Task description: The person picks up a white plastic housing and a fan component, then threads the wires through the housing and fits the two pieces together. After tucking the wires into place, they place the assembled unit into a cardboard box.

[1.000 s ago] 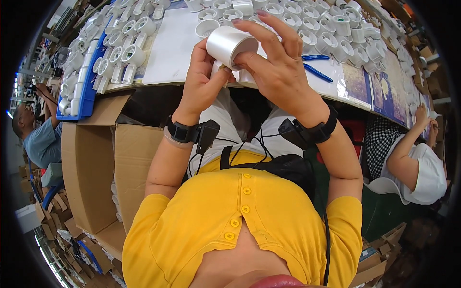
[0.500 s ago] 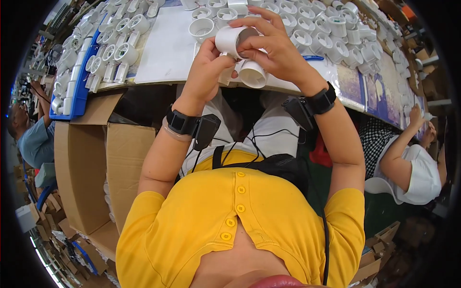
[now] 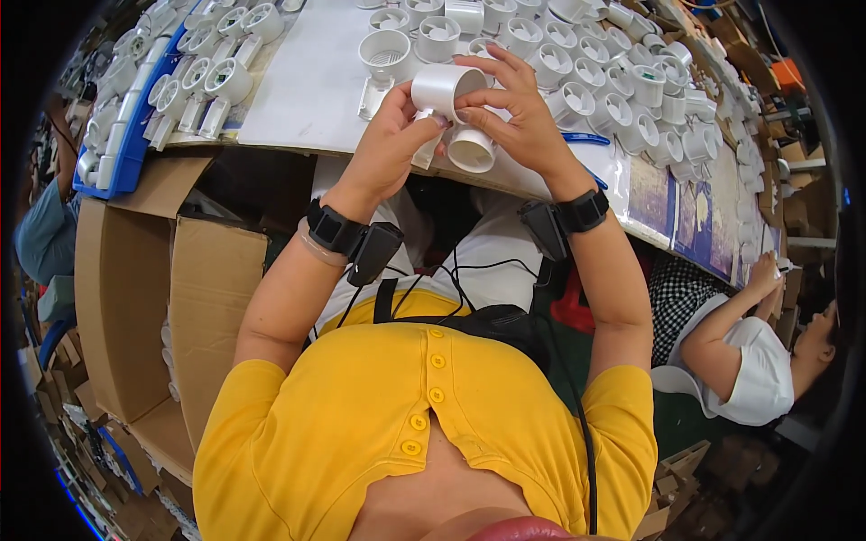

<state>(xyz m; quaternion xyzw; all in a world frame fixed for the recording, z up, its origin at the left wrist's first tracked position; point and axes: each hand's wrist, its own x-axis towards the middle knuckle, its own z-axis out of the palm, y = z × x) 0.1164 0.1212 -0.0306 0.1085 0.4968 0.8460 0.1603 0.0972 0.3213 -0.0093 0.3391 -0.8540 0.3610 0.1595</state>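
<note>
Since half a second earlier, the tube [image 3: 437, 88] had come slightly toward me and the whole counter [image 3: 651, 194] had shifted leftward in my view. Watching remotely, I had the tube near twelve o'clock at the counter's near edge, mouth toward three o'clock. I had the left hand [image 3: 388, 149] curled closed on its left end, likely to steady it. The right hand [image 3: 520, 119] was half closed, pinching the right rim between thumb and fingers, probably to control its angle.

A stem [image 3: 424, 155] showed below the left thumb; I could not tell what it joined. At the tube's five o'clock was a cup [image 3: 472, 149]; contact was unclear. One fan [image 3: 385, 54] stood at ten o'clock; others crowded from twelve to three, many mouth-up, perhaps for easy checking. Blue handles [image 3: 586, 138] lay at four o'clock near the right wrist, presumably within reach.
</note>
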